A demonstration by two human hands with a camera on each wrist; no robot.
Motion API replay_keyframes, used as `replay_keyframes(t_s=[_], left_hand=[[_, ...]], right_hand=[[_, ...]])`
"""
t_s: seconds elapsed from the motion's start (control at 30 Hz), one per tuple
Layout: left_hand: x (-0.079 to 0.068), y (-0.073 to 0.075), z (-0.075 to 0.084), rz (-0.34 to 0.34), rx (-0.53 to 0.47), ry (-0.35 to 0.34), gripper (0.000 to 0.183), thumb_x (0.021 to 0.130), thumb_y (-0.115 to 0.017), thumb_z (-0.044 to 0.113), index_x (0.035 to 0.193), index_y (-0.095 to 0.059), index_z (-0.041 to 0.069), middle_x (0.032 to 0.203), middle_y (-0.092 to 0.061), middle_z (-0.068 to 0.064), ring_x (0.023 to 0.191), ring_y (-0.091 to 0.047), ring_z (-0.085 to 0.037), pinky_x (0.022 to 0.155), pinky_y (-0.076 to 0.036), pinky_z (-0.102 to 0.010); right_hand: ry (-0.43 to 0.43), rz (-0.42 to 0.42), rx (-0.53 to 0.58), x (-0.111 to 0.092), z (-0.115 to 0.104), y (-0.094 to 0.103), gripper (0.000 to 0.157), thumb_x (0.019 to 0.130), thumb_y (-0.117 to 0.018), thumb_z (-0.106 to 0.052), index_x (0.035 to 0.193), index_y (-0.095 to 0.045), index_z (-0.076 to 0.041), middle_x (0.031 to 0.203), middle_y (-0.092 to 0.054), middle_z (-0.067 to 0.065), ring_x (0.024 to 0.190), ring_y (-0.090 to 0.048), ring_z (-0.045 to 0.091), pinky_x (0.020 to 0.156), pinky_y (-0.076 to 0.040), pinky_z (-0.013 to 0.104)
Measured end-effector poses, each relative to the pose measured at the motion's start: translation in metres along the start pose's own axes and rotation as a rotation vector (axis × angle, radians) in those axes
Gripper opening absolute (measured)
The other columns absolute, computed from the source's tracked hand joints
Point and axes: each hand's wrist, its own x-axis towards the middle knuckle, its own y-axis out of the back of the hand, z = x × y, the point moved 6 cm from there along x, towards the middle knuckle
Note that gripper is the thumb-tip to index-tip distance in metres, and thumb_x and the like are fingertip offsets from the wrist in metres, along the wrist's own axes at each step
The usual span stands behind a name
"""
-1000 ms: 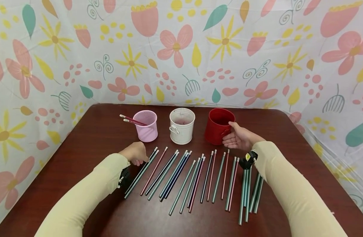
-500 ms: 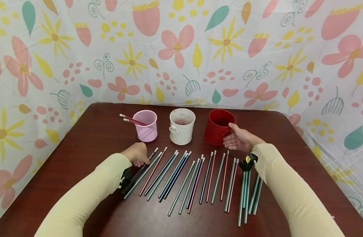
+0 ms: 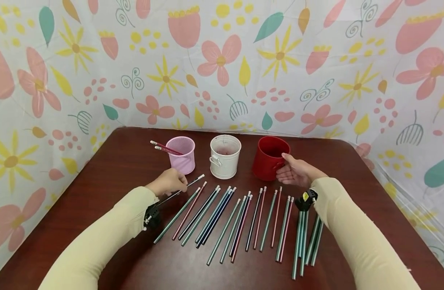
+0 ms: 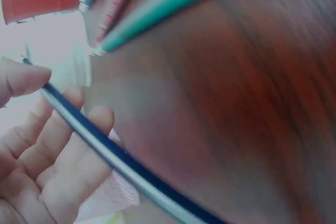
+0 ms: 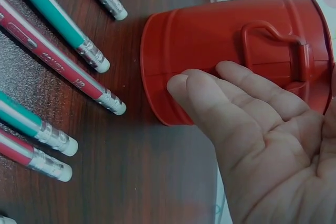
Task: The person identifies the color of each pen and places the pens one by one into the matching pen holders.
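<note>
My left hand (image 3: 168, 182) pinches a dark blue pencil (image 4: 100, 140) between thumb and fingers, its white eraser end pointing up and right. The pencil is raised at a slant, left of the row of pencils, in front of the pink mesh cup (image 3: 183, 162). Two red pencils (image 3: 168, 150) lean in that cup. My right hand (image 3: 296, 172) rests against the side of the red bucket (image 3: 263, 163), fingers straight beside its handle (image 5: 273, 31) and thumb at the rim. Closest to the left hand in the row lies a green pencil (image 3: 176, 215).
A white bucket (image 3: 225, 166) stands between the pink cup and the red bucket. Red, green and dark blue pencils lie side by side across the brown table (image 3: 164, 270), erasers away from me. Several green pencils (image 3: 300, 241) lie below the right wrist. A flowered cloth (image 3: 222, 96) hangs behind.
My left hand has drawn the dark blue pencil away from the green one beside it and lifted it, turning it to a flatter slant. The right hand stays at the red bucket.
</note>
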Motion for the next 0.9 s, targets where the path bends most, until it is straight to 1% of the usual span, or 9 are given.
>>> replay_keyframes(t_s=[0.13,0.2,0.23,0.37,0.47,0.57,0.7,0.8,0.9], left_hand=[[-0.003,0.007,0.015,0.094,0.007,-0.137,0.01,0.068,-0.067,0.003,0.078,-0.069,0.001,0.066,-0.061,0.0,0.054,-0.045,-0.01,0.052,-0.04,-0.024],[-0.006,0.008,0.021,0.115,-0.009,-0.19,0.012,0.067,-0.066,0.0,0.078,-0.068,0.0,0.068,-0.064,-0.002,0.06,-0.052,-0.012,0.059,-0.044,-0.025],[-0.008,0.007,0.023,0.116,-0.028,-0.208,0.012,0.067,-0.066,-0.001,0.079,-0.068,-0.001,0.069,-0.066,-0.003,0.064,-0.054,-0.012,0.062,-0.045,-0.025],[-0.013,0.004,0.028,0.111,-0.111,-0.231,0.011,0.07,-0.066,-0.003,0.081,-0.066,-0.002,0.072,-0.068,-0.009,0.067,-0.063,-0.016,0.06,-0.048,-0.025],[-0.015,0.007,0.032,0.127,-0.14,-0.263,0.01,0.072,-0.067,-0.003,0.082,-0.065,-0.002,0.073,-0.069,-0.011,0.068,-0.063,-0.014,0.059,-0.048,-0.024],[-0.017,0.009,0.038,0.089,-0.163,-0.32,0.01,0.074,-0.068,-0.006,0.082,-0.063,-0.003,0.074,-0.069,-0.011,0.066,-0.061,-0.012,0.059,-0.047,-0.024],[-0.022,0.013,0.051,0.043,-0.148,-0.43,0.012,0.076,-0.07,-0.007,0.082,-0.061,-0.002,0.076,-0.069,-0.01,0.072,-0.06,-0.011,0.066,-0.048,-0.026],[-0.026,0.019,0.06,0.064,-0.193,-0.487,0.013,0.077,-0.07,-0.009,0.083,-0.061,-0.004,0.079,-0.069,-0.013,0.079,-0.064,-0.018,0.075,-0.051,-0.026],[-0.028,0.025,0.067,0.105,-0.319,-0.497,0.014,0.077,-0.069,-0.012,0.087,-0.06,-0.009,0.082,-0.07,-0.016,0.081,-0.067,-0.02,0.072,-0.052,-0.024]], right_hand=[[0.006,0.002,-0.018,0.0,-0.001,0.002,0.08,0.101,-0.025,-0.051,0.131,-0.035,0.021,0.115,-0.063,0.023,0.093,-0.066,0.021,0.084,-0.053,0.031],[0.008,0.001,-0.027,0.001,-0.001,0.003,0.081,0.101,-0.025,-0.052,0.132,-0.035,0.021,0.117,-0.062,0.025,0.093,-0.066,0.02,0.083,-0.054,0.031],[0.009,-0.002,-0.031,0.001,0.0,0.002,0.081,0.101,-0.025,-0.052,0.132,-0.034,0.021,0.119,-0.061,0.026,0.094,-0.066,0.021,0.084,-0.054,0.031],[0.007,-0.005,-0.045,0.001,0.003,0.001,0.079,0.101,-0.025,-0.051,0.134,-0.033,0.021,0.128,-0.053,0.031,0.099,-0.065,0.024,0.086,-0.053,0.033],[0.011,0.004,-0.044,0.0,0.004,0.001,0.079,0.101,-0.025,-0.051,0.134,-0.033,0.02,0.132,-0.049,0.033,0.102,-0.064,0.027,0.088,-0.052,0.034],[0.011,0.002,-0.042,0.0,0.003,0.0,0.079,0.101,-0.025,-0.051,0.134,-0.033,0.021,0.131,-0.05,0.033,0.101,-0.064,0.026,0.087,-0.052,0.033],[0.008,0.008,-0.039,0.001,0.001,0.001,0.081,0.1,-0.025,-0.053,0.133,-0.034,0.021,0.129,-0.052,0.031,0.098,-0.065,0.023,0.084,-0.053,0.029],[0.002,0.005,-0.044,0.001,0.0,0.001,0.082,0.1,-0.024,-0.054,0.134,-0.034,0.021,0.131,-0.051,0.031,0.099,-0.064,0.023,0.083,-0.053,0.028],[-0.005,0.011,-0.038,0.001,0.0,0.0,0.081,0.101,-0.025,-0.053,0.133,-0.035,0.02,0.127,-0.055,0.029,0.097,-0.065,0.023,0.083,-0.053,0.029]])
